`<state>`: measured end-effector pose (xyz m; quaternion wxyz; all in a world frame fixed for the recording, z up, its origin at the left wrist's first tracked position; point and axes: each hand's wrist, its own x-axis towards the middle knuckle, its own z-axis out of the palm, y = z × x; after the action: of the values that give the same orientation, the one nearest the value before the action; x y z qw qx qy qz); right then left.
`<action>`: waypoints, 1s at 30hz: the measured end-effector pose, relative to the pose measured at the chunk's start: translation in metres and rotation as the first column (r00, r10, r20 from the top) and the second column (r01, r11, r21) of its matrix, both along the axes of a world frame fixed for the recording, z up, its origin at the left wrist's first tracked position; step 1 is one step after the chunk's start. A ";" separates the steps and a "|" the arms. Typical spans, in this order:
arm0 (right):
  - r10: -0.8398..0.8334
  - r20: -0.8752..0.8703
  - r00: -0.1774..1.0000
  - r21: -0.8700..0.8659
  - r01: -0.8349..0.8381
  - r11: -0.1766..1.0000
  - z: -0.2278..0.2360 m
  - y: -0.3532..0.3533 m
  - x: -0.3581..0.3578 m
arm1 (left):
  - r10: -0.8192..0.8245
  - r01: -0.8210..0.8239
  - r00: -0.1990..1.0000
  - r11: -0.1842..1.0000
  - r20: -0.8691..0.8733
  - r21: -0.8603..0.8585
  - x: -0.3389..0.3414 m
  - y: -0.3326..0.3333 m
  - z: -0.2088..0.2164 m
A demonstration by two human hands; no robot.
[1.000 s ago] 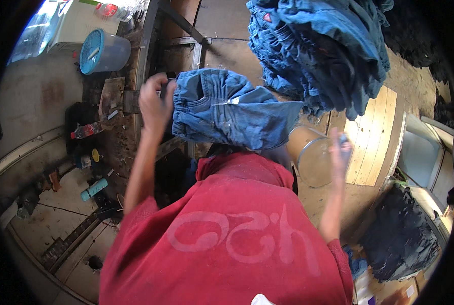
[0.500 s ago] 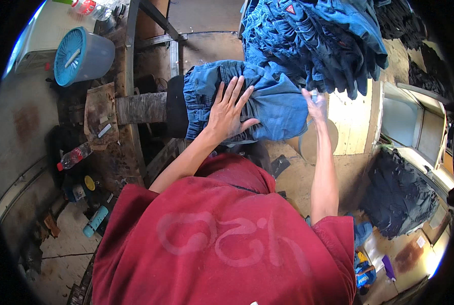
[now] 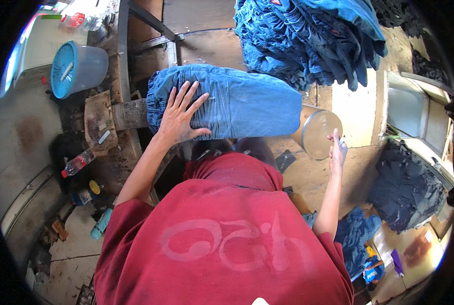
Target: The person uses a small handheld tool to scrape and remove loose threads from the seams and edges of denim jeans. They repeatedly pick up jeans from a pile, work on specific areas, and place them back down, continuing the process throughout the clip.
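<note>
A blue denim garment (image 3: 252, 104) with a gathered waistband is drawn over a horizontal cylindrical form. The form's round tan end (image 3: 324, 134) sticks out at the right, and a wrapped support (image 3: 129, 116) shows at the left. Flat on the denim near the waistband lies my left hand (image 3: 180, 119), its fingers spread. Off the right end of the form, apart from the garment, is my right hand (image 3: 337, 153). Its fingers are mostly curled, with one pointing up, around a small pale thing too small to name.
A large pile of blue denim garments (image 3: 308, 46) stands beyond the form. At the left are a lidded bucket (image 3: 89, 66), a plastic bottle (image 3: 79, 162) and a metal frame (image 3: 124, 56). Dark cloth (image 3: 404, 188) and more denim (image 3: 356, 236) lie at the right.
The denim garment has moved left along the form, smoother now, baring the form's right end. My left hand has gone left with it; my right hand has come off the denim, right and nearer me.
</note>
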<state>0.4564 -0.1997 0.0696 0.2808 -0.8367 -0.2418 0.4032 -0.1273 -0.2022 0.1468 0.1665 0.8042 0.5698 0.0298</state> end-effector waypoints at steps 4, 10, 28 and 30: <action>0.097 -0.089 0.991 -0.032 -0.100 0.994 -0.016 -0.021 -0.059 | 0.028 -0.031 0.999 0.990 0.023 0.138 0.012 0.030 0.018; 0.035 -0.231 0.972 0.065 -0.020 0.998 -0.032 -0.030 -0.134 | 0.056 -0.064 0.998 0.946 -0.034 -0.317 0.076 0.145 -0.033; -0.010 0.439 0.898 0.202 -0.088 0.975 0.001 0.008 -0.171 | 0.013 0.162 0.953 0.822 0.301 -0.546 0.053 0.213 -0.087; 0.009 0.578 0.816 0.011 -0.019 1.000 0.030 0.008 -0.179 | 0.051 0.108 0.977 0.717 0.206 -0.689 0.056 0.206 -0.079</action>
<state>0.2776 -0.1922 0.0995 0.1982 -0.9154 -0.3251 0.1308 -0.0718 0.0033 0.0682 0.5160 0.6835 0.5057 -0.1044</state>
